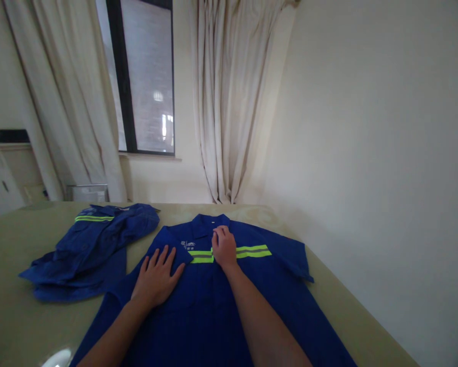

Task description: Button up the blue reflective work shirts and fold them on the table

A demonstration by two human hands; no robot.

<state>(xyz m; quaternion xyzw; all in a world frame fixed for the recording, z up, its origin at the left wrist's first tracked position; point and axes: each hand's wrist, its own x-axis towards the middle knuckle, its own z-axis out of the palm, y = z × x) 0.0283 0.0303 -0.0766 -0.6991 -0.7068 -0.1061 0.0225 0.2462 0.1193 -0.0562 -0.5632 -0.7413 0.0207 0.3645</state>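
A blue short-sleeved work shirt lies front side up before me, its collar at the far end. A yellow-green and grey reflective band crosses its chest, and a white emblem sits above the band on the left. My left hand rests flat on the left side of the shirt, fingers spread, where the left sleeve is folded inward over the chest. My right hand is closed at the front opening just below the collar, fingers curled at the placket. Whatever cloth is between those fingers is hidden.
A second blue garment with a reflective stripe lies crumpled to the left on the pale green table. A white wall runs along the right edge. Curtains and a window stand behind. A white object shows at the bottom left.
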